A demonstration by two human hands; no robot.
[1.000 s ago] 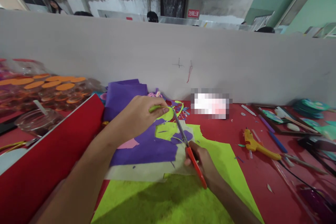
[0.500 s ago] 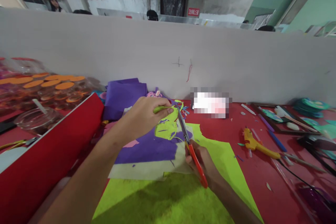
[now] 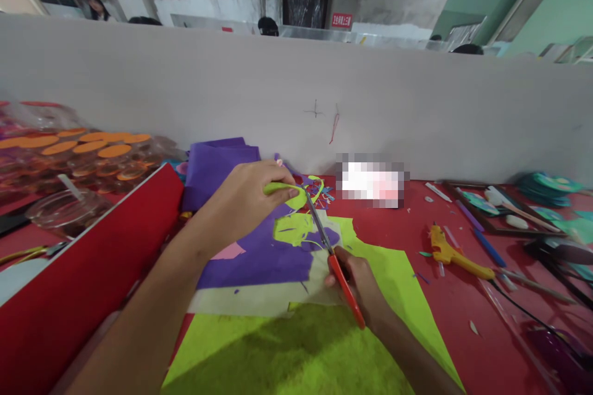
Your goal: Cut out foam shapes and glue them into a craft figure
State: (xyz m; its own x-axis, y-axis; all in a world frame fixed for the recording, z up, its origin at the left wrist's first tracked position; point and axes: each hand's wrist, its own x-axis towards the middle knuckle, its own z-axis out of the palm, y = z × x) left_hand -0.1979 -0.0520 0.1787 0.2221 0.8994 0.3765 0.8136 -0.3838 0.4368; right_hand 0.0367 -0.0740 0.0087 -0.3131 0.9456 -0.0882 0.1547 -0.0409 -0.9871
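Note:
Between the thumb and fingers of my left hand (image 3: pixel 262 188) is a small lime-green felt piece (image 3: pixel 294 199), held above the sheets. My right hand (image 3: pixel 359 278) grips red-handled scissors (image 3: pixel 341 281), whose blades point up and away, their tips at the edge of that piece. Underneath lie lime-green scraps (image 3: pixel 291 229), a purple felt sheet (image 3: pixel 259 262) and a pale sheet (image 3: pixel 241 301). A large lime-green sheet (image 3: pixel 296 352) spreads across the front, partly under my right forearm. Whether the blades are fully closed is hard to make out.
A yellow glue gun (image 3: pixel 456 256) with a dark cord lies on the right. A red-faced board (image 3: pixel 115 265) stands on the left, beside clear cups with orange discs (image 3: pixel 99 147). Folded purple felt (image 3: pixel 217 166) leans at the back against a white partition (image 3: pixel 259 99).
My left hand and the green piece have shifted slightly left and up. The scissor blades have followed left, staying at the piece's edge.

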